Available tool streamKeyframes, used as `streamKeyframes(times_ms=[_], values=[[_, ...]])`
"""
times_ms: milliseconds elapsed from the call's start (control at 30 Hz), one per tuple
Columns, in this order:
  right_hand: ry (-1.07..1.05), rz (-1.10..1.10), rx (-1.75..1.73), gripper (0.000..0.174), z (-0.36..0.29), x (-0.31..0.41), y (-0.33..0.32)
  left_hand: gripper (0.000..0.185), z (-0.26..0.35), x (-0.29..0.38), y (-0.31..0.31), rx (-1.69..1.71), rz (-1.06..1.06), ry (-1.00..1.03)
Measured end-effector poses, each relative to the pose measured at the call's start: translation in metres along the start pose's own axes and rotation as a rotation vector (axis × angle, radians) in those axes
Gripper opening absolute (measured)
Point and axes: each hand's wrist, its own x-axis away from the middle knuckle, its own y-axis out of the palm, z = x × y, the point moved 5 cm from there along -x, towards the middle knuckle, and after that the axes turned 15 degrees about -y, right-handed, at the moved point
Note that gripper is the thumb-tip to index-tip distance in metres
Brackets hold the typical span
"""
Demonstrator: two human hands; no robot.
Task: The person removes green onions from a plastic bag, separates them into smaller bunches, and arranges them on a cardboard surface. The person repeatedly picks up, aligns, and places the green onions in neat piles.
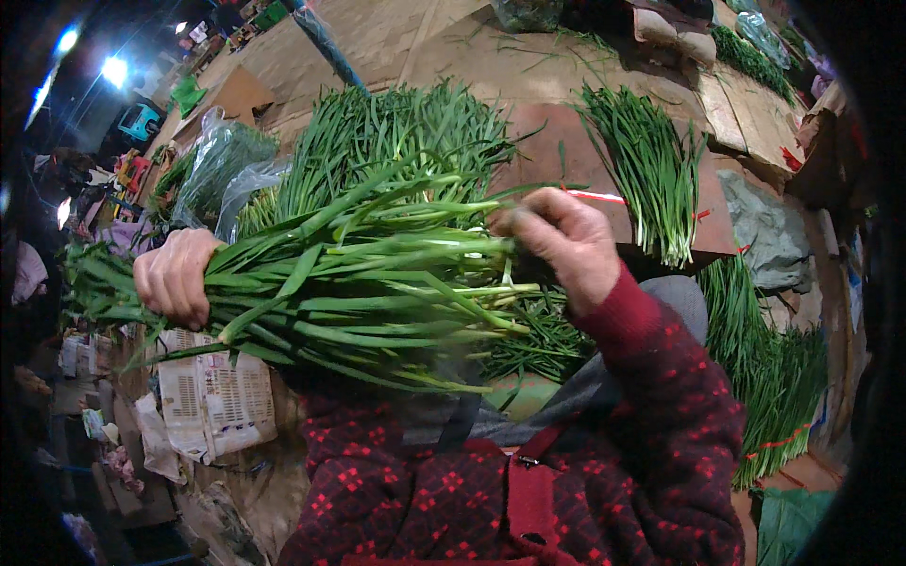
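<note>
My left hand is closed around the leafy part of a large loose bunch of garlic chives, held sideways in front of my body. The leaf tips trail out beyond that hand to the left. The pale stem ends fan out toward my right hand. Its thumb and fingers come together at the upper stem ends; motion blur hides whether a stem is pinched between them. Below the stem ends, loose green scraps lie over my lap.
A thick pile of chives lies ahead. A smaller bunch rests on a brown board beside a red strip. Red-tied bunches lie at right. A white plastic crate stands at left, near a clear plastic bag.
</note>
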Motion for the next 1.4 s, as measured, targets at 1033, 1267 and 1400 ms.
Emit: streamKeyframes(times_ms=[1033,1267,1400], values=[[-0.71,-0.738,0.95,0.019,-0.044,0.054,0.003,0.014,-0.005,-0.031,0.037,0.002,-0.078,0.175],[0.055,-1.023,1.568,0.011,0.018,0.062,-0.066,0.013,-0.017,-0.04,0.038,0.045,-0.066,0.169],[-0.508,-0.442,1.119,0.016,-0.038,0.028,-0.044,0.011,-0.026,-0.045,0.035,0.081,-0.02,0.178]])
